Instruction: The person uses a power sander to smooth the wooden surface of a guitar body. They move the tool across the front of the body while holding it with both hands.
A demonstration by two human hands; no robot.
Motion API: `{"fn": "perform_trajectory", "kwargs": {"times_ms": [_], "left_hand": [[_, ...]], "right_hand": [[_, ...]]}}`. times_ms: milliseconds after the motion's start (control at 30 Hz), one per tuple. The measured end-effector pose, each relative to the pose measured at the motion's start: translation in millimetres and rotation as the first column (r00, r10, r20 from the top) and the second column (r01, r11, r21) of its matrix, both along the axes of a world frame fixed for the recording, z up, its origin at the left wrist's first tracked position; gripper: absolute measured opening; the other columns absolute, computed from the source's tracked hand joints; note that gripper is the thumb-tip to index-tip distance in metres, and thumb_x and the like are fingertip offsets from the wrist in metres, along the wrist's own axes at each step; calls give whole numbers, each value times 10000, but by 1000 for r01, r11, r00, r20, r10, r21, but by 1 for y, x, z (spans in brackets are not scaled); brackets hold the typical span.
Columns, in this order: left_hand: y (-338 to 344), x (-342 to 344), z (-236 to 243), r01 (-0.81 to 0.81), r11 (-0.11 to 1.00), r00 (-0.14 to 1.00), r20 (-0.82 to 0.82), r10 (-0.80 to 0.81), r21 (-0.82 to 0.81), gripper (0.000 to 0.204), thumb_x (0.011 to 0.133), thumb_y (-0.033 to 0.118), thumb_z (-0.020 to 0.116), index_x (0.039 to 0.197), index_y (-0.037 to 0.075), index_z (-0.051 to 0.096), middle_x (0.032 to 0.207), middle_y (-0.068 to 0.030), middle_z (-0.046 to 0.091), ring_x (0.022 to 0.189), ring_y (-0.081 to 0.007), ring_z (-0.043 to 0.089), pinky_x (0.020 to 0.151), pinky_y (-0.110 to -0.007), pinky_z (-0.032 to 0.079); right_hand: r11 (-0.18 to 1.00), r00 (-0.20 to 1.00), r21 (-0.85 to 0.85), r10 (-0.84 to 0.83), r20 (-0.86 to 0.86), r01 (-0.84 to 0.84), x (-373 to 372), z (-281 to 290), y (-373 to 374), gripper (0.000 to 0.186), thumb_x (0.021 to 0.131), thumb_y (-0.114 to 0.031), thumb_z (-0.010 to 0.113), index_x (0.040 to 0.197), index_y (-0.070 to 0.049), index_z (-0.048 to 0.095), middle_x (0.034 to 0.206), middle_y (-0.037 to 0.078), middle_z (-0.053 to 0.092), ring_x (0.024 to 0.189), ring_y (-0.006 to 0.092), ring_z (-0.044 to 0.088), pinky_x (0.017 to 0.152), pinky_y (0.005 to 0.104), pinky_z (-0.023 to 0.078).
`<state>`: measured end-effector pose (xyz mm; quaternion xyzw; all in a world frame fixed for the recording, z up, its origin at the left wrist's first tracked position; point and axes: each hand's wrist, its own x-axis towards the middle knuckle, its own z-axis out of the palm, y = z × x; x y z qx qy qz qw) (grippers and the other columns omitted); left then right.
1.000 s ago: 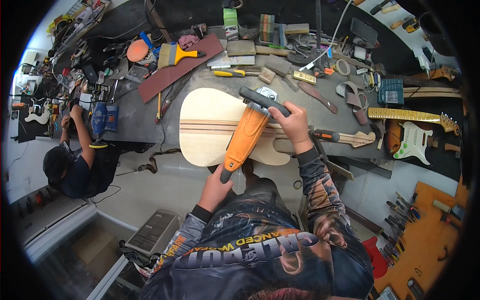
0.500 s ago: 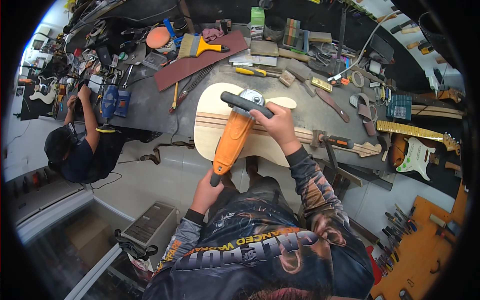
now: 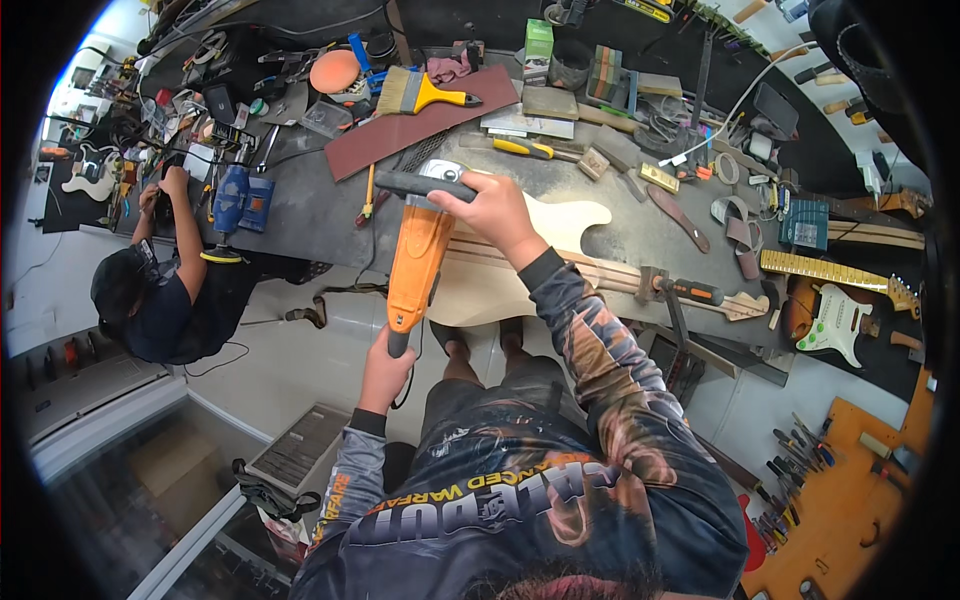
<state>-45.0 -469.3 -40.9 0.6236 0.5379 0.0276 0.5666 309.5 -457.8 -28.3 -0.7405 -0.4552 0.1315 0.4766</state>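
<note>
An orange angle grinder [image 3: 415, 258] with a black side handle [image 3: 418, 185] is over the left end of a pale wooden guitar body [image 3: 480, 298]. My right hand [image 3: 498, 215] is closed around the side handle, near the silver gear head. Lower down, my left hand [image 3: 384, 372] wraps the black rear end of the grinder. Whether its disc touches the wood is hidden beneath the tool. Dark stripes run along the guitar's middle into a neck pointing right. A clamp with an orange-and-black handle [image 3: 692, 291] grips that neck at the bench edge.
A wide brush [image 3: 425, 92] lies on a maroon sanding sheet [image 3: 350, 152] at the back of the dusty bench. Sanding blocks and a yellow knife [image 3: 522, 147] lie nearby. At left, a co-worker [image 3: 165, 290] works beside a blue polisher [image 3: 230, 200]. A sunburst guitar [image 3: 835, 320] lies right.
Both hands have carried the grinder leftward across the guitar body, baring more of its right side. The whole view has shifted slightly. Both grips stay the same.
</note>
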Motion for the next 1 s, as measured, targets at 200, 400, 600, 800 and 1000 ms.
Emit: {"fn": "perform_trajectory", "kwargs": {"times_ms": [200, 400, 600, 800, 1000], "left_hand": [[4, 16, 1, 37, 999, 999, 15, -37, 9, 486, 953, 109, 694, 1429, 15, 667, 908, -101, 684, 777, -174, 648, 743, -375, 556], [-1, 32, 7, 178, 979, 983, 35, -182, 96, 599, 947, 136, 719, 1527, 19, 629, 1137, -229, 787, 1028, -322, 778, 929, -424, 593], [0, 35, 2, 226, 963, 970, 58, -236, 145, 680, 927, 142, 719, 1586, 33, 592, 1192, -330, 767, 1133, -517, 733, 984, -491, 585], [18, 27, 5, 175, 979, 982, 59, -181, 103, 650, 929, 139, 732, 1559, 23, 622, 1170, -291, 787, 1080, -433, 784, 964, -458, 595], [34, 29, 13, 148, 977, 987, 33, -155, 151, 625, 944, 130, 719, 1553, 24, 628, 1089, -215, 793, 953, -301, 774, 878, -406, 603]], "right_hand": [[1000, 998, -10, -24, 56, 24, 19, 2, -10, 495, 944, -492, 918, 914, -11, 806, 797, 236, 734, 727, 436, 726, 660, 456, 562], [997, 996, -5, -77, -54, 77, 34, 2, -40, 502, 944, -466, 933, 843, -9, 751, 755, 226, 710, 669, 416, 706, 635, 452, 551], [990, 991, -39, -135, -11, 135, 40, -5, -57, 552, 946, -422, 948, 794, 24, 660, 697, 231, 602, 595, 358, 549, 602, 432, 495], [992, 993, 53, -117, 14, 116, 29, -2, -26, 546, 939, -434, 952, 800, 17, 678, 698, 227, 614, 581, 373, 555, 593, 420, 502], [995, 995, 24, -97, 38, 97, 27, 3, 1, 519, 933, -489, 935, 850, -5, 767, 750, 228, 711, 666, 411, 708, 623, 447, 547]]}}
